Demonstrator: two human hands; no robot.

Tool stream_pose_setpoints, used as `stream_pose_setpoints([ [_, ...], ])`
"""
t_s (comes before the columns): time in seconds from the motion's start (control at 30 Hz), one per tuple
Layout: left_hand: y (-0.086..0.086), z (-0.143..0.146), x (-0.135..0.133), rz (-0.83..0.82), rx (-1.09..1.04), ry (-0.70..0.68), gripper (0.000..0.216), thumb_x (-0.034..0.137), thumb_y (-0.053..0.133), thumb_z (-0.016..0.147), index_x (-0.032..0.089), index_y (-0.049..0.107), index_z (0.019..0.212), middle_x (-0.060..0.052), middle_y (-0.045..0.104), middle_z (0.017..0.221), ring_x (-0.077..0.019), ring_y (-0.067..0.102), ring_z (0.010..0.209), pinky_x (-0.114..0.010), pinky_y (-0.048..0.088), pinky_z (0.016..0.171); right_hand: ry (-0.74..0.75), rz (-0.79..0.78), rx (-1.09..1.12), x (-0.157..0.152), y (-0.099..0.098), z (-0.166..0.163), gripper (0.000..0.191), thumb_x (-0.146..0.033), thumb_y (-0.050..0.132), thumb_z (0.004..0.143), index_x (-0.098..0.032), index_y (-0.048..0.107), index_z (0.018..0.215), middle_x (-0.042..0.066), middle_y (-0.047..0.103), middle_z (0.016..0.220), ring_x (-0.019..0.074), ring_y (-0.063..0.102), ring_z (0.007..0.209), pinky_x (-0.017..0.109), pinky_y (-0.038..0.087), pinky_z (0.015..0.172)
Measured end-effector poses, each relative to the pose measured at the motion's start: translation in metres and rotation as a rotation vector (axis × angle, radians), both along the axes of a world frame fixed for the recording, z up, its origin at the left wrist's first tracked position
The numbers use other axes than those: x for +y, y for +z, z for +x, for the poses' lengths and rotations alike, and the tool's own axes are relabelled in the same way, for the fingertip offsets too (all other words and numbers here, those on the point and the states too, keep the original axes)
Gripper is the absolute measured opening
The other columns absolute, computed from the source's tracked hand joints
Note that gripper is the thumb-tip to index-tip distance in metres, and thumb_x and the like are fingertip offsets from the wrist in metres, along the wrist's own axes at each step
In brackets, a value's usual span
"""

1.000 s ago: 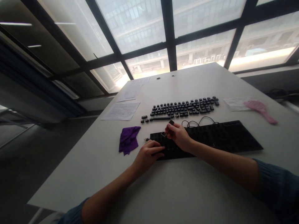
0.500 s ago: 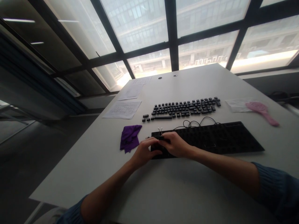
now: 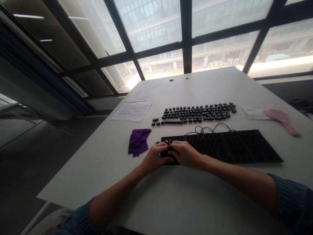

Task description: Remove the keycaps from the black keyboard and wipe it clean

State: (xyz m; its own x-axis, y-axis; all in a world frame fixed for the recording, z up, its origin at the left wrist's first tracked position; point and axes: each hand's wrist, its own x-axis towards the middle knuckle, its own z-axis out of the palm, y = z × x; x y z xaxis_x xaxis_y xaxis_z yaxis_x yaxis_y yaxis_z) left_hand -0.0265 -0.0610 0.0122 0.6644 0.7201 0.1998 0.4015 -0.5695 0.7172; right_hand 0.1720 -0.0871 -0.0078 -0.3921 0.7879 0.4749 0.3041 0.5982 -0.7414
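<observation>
A black keyboard [image 3: 234, 147] with its keycaps off lies on the white table. Over its left end, my left hand [image 3: 155, 156] and my right hand [image 3: 187, 153] meet, fingers closed. Between their fingertips is a small dark keycap puller [image 3: 169, 143], its two thin metal wire prongs pointing up and away from me. My fingers hide most of its body, and I cannot tell whether a keycap is in it. Behind the keyboard the loose black keycaps [image 3: 198, 113] stand in rows, with the long space bar [image 3: 173, 122] at the front.
Left of the keyboard lies a crumpled purple cloth [image 3: 139, 142], with a metal plug [image 3: 156, 142] near the keyboard's corner. A black cable [image 3: 202, 129] loops behind. Printed papers [image 3: 132, 112] lie at the left; a pink hairbrush [image 3: 281, 120] rests partly on a clear bag [image 3: 255, 112] at the right.
The view has shifted slightly, so the table's things appear farther right. The prongs of the puller sit lower between my fingers and look tilted. Both hands stay together over the keyboard's left end.
</observation>
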Motion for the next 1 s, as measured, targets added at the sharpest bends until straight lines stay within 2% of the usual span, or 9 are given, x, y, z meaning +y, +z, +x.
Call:
stream_pose_setpoints([
  [0.2, -0.008, 0.0043, -0.0031, 0.047, -0.03, 0.069, 0.012, 0.03, 0.076, 0.082, 0.02, 0.073, 0.077, -0.003, 0.064, 0.084, -0.0168, 0.06, 0.077, -0.029, 0.05, 0.071, -0.01, -0.057, 0.109, 0.0038, -0.0012, 0.0008, 0.019, -0.017, 0.057, 0.09, -0.017, 0.065, 0.073, 0.003, 0.062, 0.072, 0.0147, 0.053, 0.064, 0.026, 0.041, 0.061],
  [0.33, -0.0073, 0.0063, -0.0046, 0.074, -0.049, 0.092, 0.011, 0.031, 0.076, 0.081, 0.021, 0.074, 0.082, -0.003, 0.065, 0.084, -0.0171, 0.061, 0.077, -0.03, 0.051, 0.071, -0.036, -0.119, 0.148, 0.0049, -0.0012, 0.0013, 0.02, -0.017, 0.059, 0.087, -0.017, 0.065, 0.067, 0.001, 0.059, 0.066, 0.0136, 0.05, 0.06, 0.025, 0.038, 0.057],
  [0.57, -0.0052, 0.006, -0.0039, -0.006, -0.037, 0.097, 0.01, 0.026, 0.075, 0.082, 0.019, 0.074, 0.088, -0.004, 0.067, 0.086, -0.0167, 0.062, 0.077, -0.028, 0.05, 0.068, -0.081, -0.28, 0.24, 0.0045, 0.0027, 0.0029, 0.021, -0.021, 0.061, 0.085, -0.016, 0.066, 0.066, -0.001, 0.058, 0.059, 0.0136, 0.05, 0.057, 0.024, 0.037, 0.055],
  [0.67, -0.0026, 0.0052, -0.0045, -0.016, -0.041, 0.088, 0.013, 0.026, 0.075, 0.082, 0.019, 0.074, 0.093, -0.004, 0.068, 0.09, -0.0172, 0.062, 0.08, -0.028, 0.051, 0.071, -0.057, -0.253, 0.266, 0.0042, 0.0057, 0.0029, 0.019, -0.024, 0.062, 0.087, -0.017, 0.068, 0.07, 0.0, 0.06, 0.063, 0.0148, 0.052, 0.06, 0.026, 0.04, 0.058],
  [0.83, 0.0017, 0.0044, -0.0055, 0.009, -0.076, 0.094, 0.016, 0.026, 0.075, 0.081, 0.019, 0.073, 0.096, -0.007, 0.069, 0.096, -0.0199, 0.064, 0.087, -0.033, 0.052, 0.079, -0.015, -0.116, 0.274, 0.0031, 0.0082, 0.003, 0.015, -0.022, 0.061, 0.09, -0.019, 0.073, 0.082, 0.005, 0.066, 0.078, 0.0195, 0.059, 0.073, 0.03, 0.046, 0.069],
  [1.0, -0.0035, 0.0045, -0.0059, 0.025, -0.081, 0.161, 0.028, 0.024, 0.074, 0.082, 0.019, 0.068, 0.109, -0.005, 0.069, 0.093, -0.0186, 0.064, 0.082, -0.032, 0.053, 0.077, -0.002, -0.061, 0.237, 0.0018, 0.0061, 0.0008, 0.014, -0.02, 0.06, 0.09, -0.021, 0.073, 0.086, 0.006, 0.064, 0.085, 0.0197, 0.06, 0.077, 0.031, 0.048, 0.072],
])
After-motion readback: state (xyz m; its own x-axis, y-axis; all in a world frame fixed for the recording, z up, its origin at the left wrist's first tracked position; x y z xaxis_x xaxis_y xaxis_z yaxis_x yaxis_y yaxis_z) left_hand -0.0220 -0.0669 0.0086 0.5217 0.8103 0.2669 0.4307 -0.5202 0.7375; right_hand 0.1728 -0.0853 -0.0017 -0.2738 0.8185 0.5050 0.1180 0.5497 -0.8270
